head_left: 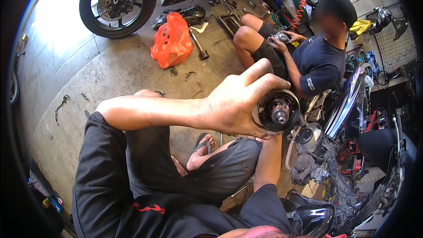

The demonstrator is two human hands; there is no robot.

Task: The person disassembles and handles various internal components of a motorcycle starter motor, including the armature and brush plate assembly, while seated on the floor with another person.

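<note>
left hand (235,105): closed around a round motor part (276,111), fingers over the top of the housing, thumb under it. Open end is turned up toward the head camera, likely so the inside can be seen.
motor part: cylindrical metal housing with dark windings and a central shaft stub inside. Held in the air at chest height, not resting on anything; it sits just right of the palm.
right hand: cannot tell its state. Only the right forearm (268,161) shows, rising from below straight up behind the part. The hand itself is hidden by the housing and the left hand; it may be supporting from beneath.
below the hand: own knees in dark trousers, sandalled foot (202,150) on the concrete floor (101,75). Looks like a low seated position, forearm propped across the knee for steadiness.
right of the hand: stripped scooter (335,150), panels off, engine and wiring exposed, close enough to reach.
beyond the hand: co-worker (317,57) sitting on the floor, working a small metal part in both hands.
far left of that: orange plastic bag (172,39), loose tools, motorcycle front wheel (116,2).
</note>
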